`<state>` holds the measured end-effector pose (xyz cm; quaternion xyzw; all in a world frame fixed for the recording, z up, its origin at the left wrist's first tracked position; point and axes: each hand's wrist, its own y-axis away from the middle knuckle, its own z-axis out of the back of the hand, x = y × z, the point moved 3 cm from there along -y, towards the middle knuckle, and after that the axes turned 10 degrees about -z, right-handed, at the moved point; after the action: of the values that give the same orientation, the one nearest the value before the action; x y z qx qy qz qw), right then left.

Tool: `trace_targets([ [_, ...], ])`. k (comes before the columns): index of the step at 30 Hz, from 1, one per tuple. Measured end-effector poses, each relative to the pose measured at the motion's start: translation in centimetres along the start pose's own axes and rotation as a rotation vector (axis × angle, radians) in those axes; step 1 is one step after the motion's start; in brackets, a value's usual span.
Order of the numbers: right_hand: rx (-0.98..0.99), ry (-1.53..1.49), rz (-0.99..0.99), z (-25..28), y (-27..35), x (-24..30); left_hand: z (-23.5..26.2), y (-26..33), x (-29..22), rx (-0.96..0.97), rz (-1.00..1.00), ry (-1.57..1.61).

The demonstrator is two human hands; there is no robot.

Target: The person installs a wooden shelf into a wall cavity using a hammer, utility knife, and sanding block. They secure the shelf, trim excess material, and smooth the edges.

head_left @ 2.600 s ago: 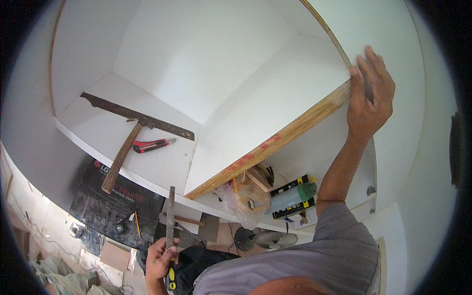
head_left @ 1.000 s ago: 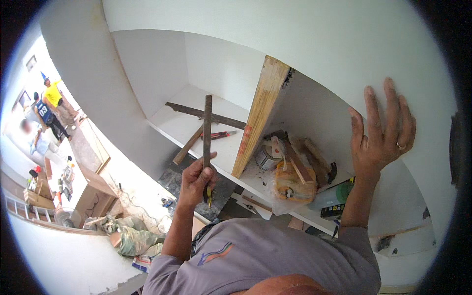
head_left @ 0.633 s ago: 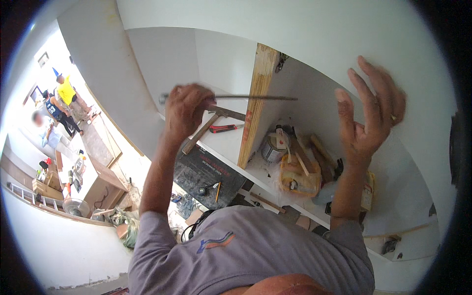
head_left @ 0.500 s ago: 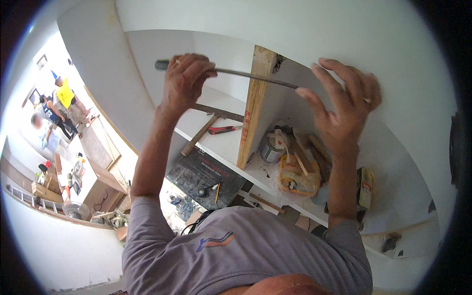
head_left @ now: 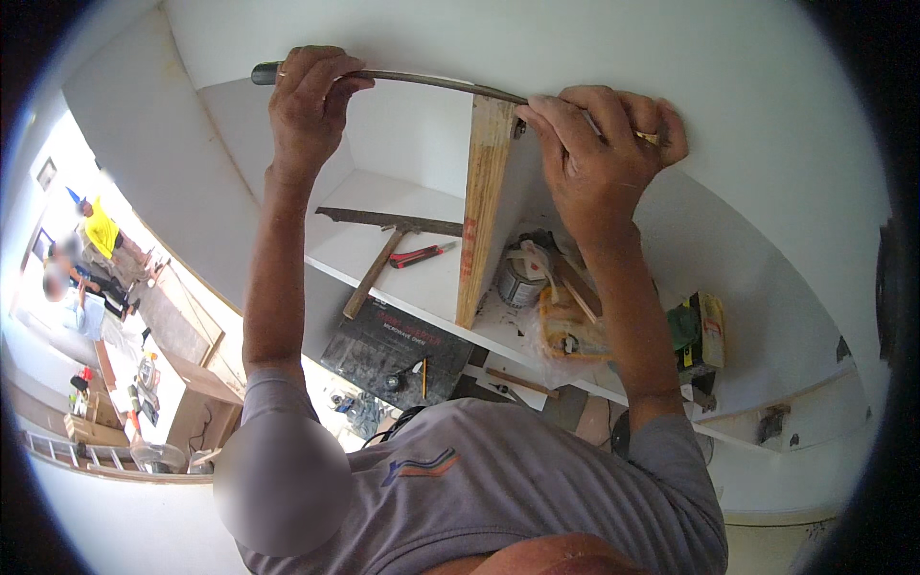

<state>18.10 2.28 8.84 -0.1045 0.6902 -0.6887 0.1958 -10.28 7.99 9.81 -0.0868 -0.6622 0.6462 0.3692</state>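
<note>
A long slim metal tool with a dark handle (head_left: 422,80), resembling a file, spans between my two hands along the upper edge of a white cabinet opening. Its handle end pokes out left of my left hand (head_left: 309,110), whose fingers are closed round it. My right hand (head_left: 599,158) has its fingertips closed on the far end, which they partly hide. Between the hands, the tool passes at the top of an upright divider with a bare wood edge (head_left: 484,192); whether they touch I cannot tell.
On the left shelf are a hammer (head_left: 374,273), a red utility knife (head_left: 419,256) and a dark flat bar (head_left: 422,222). Right of the divider stand a tin can (head_left: 520,283), a plastic bag (head_left: 565,335) and a yellow-black box (head_left: 710,331). Several people (head_left: 101,230) are far left.
Both hands have moved up and left with the tool, bringing it to the upper edge of the opening. My right hand, spread by the tip before, has closed on it.
</note>
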Motion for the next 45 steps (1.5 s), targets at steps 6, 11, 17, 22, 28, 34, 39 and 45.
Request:
trace_targets([
  [6, -0.001, 0.023, -0.075, -1.7, 0.8, 1.0, -0.2, 0.3, 0.9, -0.004, -0.054, -0.012],
  [11, 0.019, 0.061, -0.054, -3.0, 0.2, 2.1, -0.4, 0.6, 2.8, 0.056, -0.01, 0.027],
  [17, 0.049, 0.017, -0.091, -1.7, 0.3, 1.4, -0.7, -0.6, 1.8, -0.012, -0.097, 0.107],
  [22, 0.03, 0.044, -0.071, -2.9, 0.3, 2.4, -0.1, 0.4, 3.2, 0.044, -0.112, 0.084],
  [28, -0.051, 0.013, -0.056, -2.3, 1.6, 0.8, -0.1, -1.1, 0.9, 0.028, -0.143, 0.026],
  [34, 0.048, 0.004, -0.053, -2.9, 1.6, 0.9, -0.6, 0.6, 2.6, -0.03, -0.102, 0.134],
  [39, 0.019, 0.03, -0.05, -2.6, 1.3, 1.1, -1.1, 0.6, 1.8, -0.044, -0.061, 0.102],
  [45, 0.036, 0.074, -0.069, -3.8, 1.0, 2.6, -1.2, 1.7, 4.0, -0.045, -0.036, 0.12],
])
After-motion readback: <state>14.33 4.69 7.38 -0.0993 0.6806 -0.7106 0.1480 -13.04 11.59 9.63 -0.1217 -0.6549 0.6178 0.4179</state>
